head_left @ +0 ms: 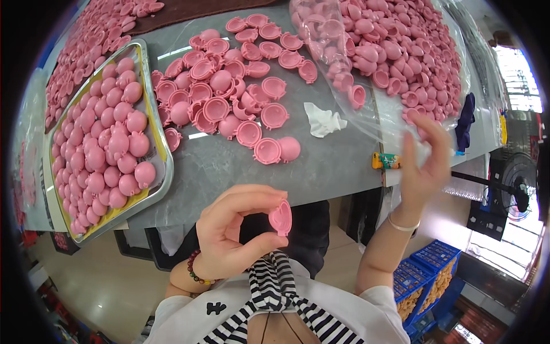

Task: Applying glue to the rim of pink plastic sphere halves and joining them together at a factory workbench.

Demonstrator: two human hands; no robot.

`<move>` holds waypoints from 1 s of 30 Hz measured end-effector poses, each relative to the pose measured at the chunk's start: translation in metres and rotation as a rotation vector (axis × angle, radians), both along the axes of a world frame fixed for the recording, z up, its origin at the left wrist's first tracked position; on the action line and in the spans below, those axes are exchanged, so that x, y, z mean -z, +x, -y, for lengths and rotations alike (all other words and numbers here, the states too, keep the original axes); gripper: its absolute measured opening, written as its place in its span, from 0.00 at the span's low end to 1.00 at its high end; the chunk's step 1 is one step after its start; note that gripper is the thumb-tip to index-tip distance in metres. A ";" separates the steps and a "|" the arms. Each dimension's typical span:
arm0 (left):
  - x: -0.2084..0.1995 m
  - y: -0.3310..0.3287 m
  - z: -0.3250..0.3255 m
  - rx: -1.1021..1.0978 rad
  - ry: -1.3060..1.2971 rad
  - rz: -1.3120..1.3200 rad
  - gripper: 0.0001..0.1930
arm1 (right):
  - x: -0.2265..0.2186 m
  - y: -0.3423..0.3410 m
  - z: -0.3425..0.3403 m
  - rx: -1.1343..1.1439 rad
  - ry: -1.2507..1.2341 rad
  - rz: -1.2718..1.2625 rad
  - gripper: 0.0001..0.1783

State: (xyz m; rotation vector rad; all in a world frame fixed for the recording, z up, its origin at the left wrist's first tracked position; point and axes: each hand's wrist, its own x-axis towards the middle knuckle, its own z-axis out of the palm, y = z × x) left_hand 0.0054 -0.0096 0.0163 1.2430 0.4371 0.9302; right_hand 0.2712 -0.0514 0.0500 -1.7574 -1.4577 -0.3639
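Observation:
My left hand (pixel 232 229) is closed, pinching a pink half-shell (pixel 280 218) between thumb and fingertips in front of my chest. The shell is small, rounded and hollow, with a little tab at its lower end. On the right, my right hand (pixel 423 166) is raised at the near edge of a big heap of pink half-shells (pixel 395 51) lying on clear plastic. Motion smears its fingers, so I cannot make out whether they hold a shell. Loose pink half-shells (pixel 215 109) lie scattered mid-table, some nested or overlapping.
A metal tray (pixel 167 178) full of closed pink balls (pixel 94 155) stands at the left. The grey table (pixel 326 166) also bears a crumpled white tissue (pixel 323 119) and a yellow-and-green lighter (pixel 386 161). Blue crates (pixel 427 266) stand below right, near a black fan (pixel 518 189).

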 end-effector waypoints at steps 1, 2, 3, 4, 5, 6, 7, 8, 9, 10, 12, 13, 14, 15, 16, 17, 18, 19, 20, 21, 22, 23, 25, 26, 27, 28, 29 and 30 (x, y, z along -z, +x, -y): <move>-0.001 0.001 0.000 -0.013 0.013 -0.015 0.22 | -0.007 -0.007 -0.015 -0.072 -0.148 -0.004 0.12; 0.000 0.000 0.001 -0.020 0.013 -0.022 0.22 | -0.002 -0.007 -0.029 -0.079 -0.149 -0.011 0.12; -0.002 0.001 0.001 -0.002 -0.001 -0.011 0.22 | -0.001 -0.004 -0.041 -0.162 -0.227 0.023 0.13; -0.003 0.001 0.002 0.014 -0.015 -0.001 0.22 | -0.001 -0.003 -0.046 -0.247 -0.307 0.057 0.14; -0.004 0.000 0.004 0.011 -0.015 -0.001 0.22 | 0.001 -0.001 -0.046 -0.249 -0.307 0.057 0.14; -0.003 -0.001 0.003 0.026 -0.011 0.002 0.22 | 0.007 0.001 -0.048 -0.212 -0.336 0.092 0.14; -0.001 -0.002 0.003 0.039 -0.007 0.004 0.22 | 0.010 0.000 -0.051 -0.176 -0.366 0.127 0.15; 0.000 -0.003 0.002 0.026 -0.007 0.000 0.22 | 0.010 -0.002 -0.051 -0.189 -0.365 0.125 0.15; 0.000 -0.003 0.001 0.044 -0.023 0.024 0.22 | 0.002 -0.007 -0.045 -0.142 -0.330 0.042 0.14; 0.001 -0.003 0.000 0.059 -0.040 0.046 0.22 | -0.006 -0.014 -0.038 -0.098 -0.296 -0.043 0.14; 0.002 -0.003 -0.001 0.083 -0.081 0.058 0.23 | -0.012 -0.029 -0.016 -0.138 -0.251 -0.315 0.14; 0.002 -0.004 -0.002 0.115 -0.118 0.070 0.24 | -0.013 -0.040 -0.005 -0.182 -0.229 -0.499 0.14; 0.002 -0.005 -0.001 0.116 -0.123 0.069 0.24 | -0.014 -0.049 0.003 -0.240 -0.357 -0.532 0.14; 0.002 -0.005 0.000 0.125 -0.224 0.110 0.24 | -0.015 -0.055 0.007 -0.303 -0.483 -0.564 0.14; 0.003 -0.005 0.000 0.134 -0.325 0.152 0.24 | -0.018 -0.053 0.009 -0.406 -0.691 -0.462 0.16; 0.003 -0.005 0.000 0.132 -0.327 0.150 0.24 | -0.015 -0.057 0.007 -0.408 -0.692 -0.463 0.16; 0.001 -0.005 0.000 0.141 -0.404 0.163 0.25 | -0.011 -0.063 0.004 -0.440 -0.678 -0.397 0.18; 0.000 -0.004 0.000 0.151 -0.482 0.176 0.25 | -0.006 -0.065 0.003 -0.472 -0.663 -0.330 0.19; -0.002 -0.003 0.000 0.151 -0.482 0.177 0.25 | 0.003 -0.060 0.006 -0.498 -0.624 -0.202 0.21; -0.004 -0.002 -0.001 0.171 -0.565 0.193 0.25 | 0.001 -0.063 0.006 -0.500 -0.624 -0.202 0.21; -0.005 -0.002 -0.001 0.190 -0.648 0.210 0.26 | -0.002 -0.069 0.006 -0.421 -0.614 -0.191 0.21; -0.005 -0.002 -0.001 0.188 -0.647 0.209 0.26 | -0.004 -0.072 0.006 -0.343 -0.604 -0.179 0.20; -0.005 -0.002 0.000 0.226 -0.703 0.227 0.26 | 0.003 -0.068 0.005 -0.369 -0.560 -0.109 0.20; -0.005 -0.001 0.000 0.227 -0.702 0.226 0.26 | 0.005 -0.067 0.005 -0.397 -0.517 -0.041 0.20; -0.005 -0.002 0.000 0.239 -0.711 0.227 0.26 | 0.004 -0.068 0.006 -0.399 -0.516 -0.042 0.20; -0.004 -0.002 0.000 0.252 -0.721 0.226 0.25 | 0.001 -0.070 0.009 -0.388 -0.440 -0.159 0.20; -0.004 -0.002 -0.001 0.250 -0.721 0.224 0.25 | 0.000 -0.072 0.013 -0.375 -0.363 -0.276 0.19; -0.004 -0.001 -0.001 0.253 -0.692 0.201 0.24 | -0.001 -0.074 0.019 -0.412 -0.186 -0.376 0.17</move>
